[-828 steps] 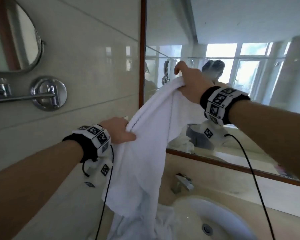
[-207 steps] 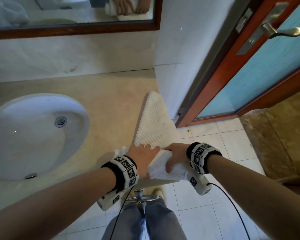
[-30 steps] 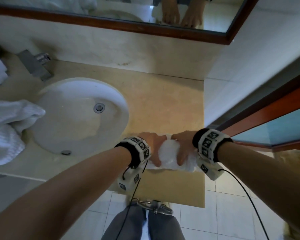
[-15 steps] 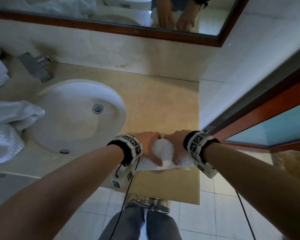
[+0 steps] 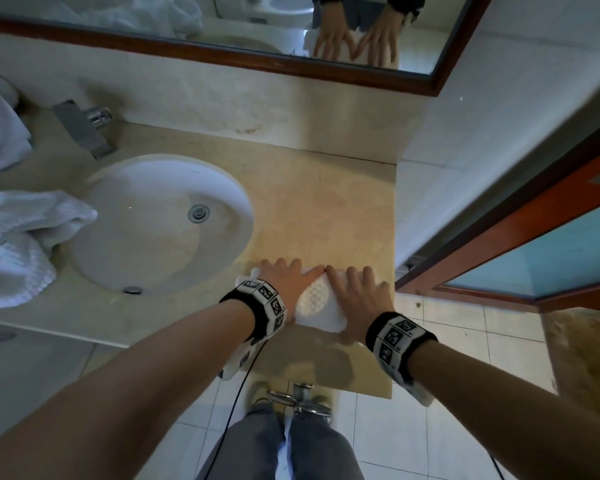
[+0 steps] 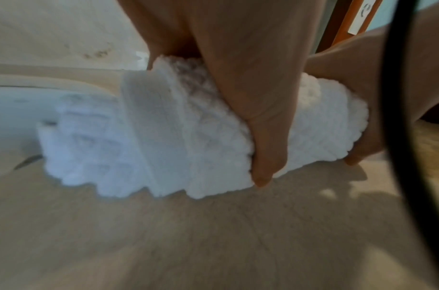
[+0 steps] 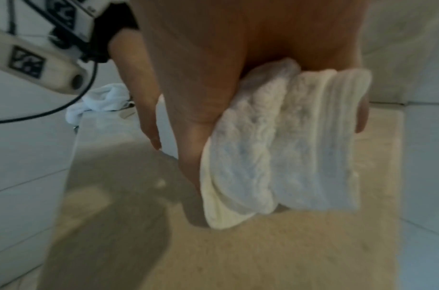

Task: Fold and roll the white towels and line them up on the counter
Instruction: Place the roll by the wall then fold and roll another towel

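A rolled white towel (image 5: 321, 299) lies on the beige counter (image 5: 326, 209), right of the sink near the front edge. My left hand (image 5: 284, 278) lies over its left half and my right hand (image 5: 357, 289) over its right half, index fingertips meeting on top. Fingers are stretched out and pressing down, as the mirror also shows. In the left wrist view the left thumb (image 6: 263, 157) runs down the near side of the roll (image 6: 151, 137). The right wrist view shows the layered end of the roll (image 7: 288, 147) under the right hand (image 7: 213, 58).
A white sink (image 5: 153, 237) with a chrome faucet (image 5: 84, 128) sits left of the roll. Loose white towels (image 5: 14, 244) are heaped at the counter's left end. A tiled wall (image 5: 482, 133) bounds the counter on the right, with a wooden-framed door (image 5: 534, 244) beyond.
Both hands have gone from gripping the roll with curled fingers to lying flat over it with fingers stretched out. The roll sits a little farther from the front edge.
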Demonstrator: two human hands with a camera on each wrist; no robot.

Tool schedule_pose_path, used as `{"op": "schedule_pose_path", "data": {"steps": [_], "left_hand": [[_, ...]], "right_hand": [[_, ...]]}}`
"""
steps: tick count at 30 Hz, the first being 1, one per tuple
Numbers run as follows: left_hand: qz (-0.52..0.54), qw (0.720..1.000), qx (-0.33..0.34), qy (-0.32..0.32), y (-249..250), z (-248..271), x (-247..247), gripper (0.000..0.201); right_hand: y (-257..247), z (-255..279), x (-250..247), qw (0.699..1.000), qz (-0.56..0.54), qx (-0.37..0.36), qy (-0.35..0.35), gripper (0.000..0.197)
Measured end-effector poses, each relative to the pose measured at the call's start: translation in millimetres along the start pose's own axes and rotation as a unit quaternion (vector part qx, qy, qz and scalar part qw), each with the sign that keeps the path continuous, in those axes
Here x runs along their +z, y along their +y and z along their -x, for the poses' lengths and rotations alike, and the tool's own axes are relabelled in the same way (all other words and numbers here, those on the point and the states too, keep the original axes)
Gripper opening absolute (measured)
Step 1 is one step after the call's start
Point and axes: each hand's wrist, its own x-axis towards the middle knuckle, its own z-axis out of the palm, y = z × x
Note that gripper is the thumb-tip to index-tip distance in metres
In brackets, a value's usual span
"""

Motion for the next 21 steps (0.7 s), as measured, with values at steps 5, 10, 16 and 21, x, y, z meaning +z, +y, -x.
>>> {"op": "schedule_pose_path", "data": {"steps": [5, 10, 16, 21], "left_hand": [[-0.015, 0.999, 0.026, 0.02, -8, 10, 4, 0.13], [-0.022, 1.0, 0.011, 0.019, -6, 18, -3, 0.117], [0.008, 0.999, -0.019, 0.04, -13, 50, -33, 0.105], [0.006, 0.994, -0.054, 0.094, -59, 98, -81, 0.111]], "right_hand": [[6, -8, -3, 0.999, -0.03, -0.015, -0.001, 0.127], [12, -6, -6, 0.998, -0.042, -0.032, 0.024, 0.116], [15, 11, -51, 0.996, -0.018, -0.057, 0.069, 0.1], [-8, 21, -129, 0.989, 0.024, -0.067, 0.128, 0.103]]}}
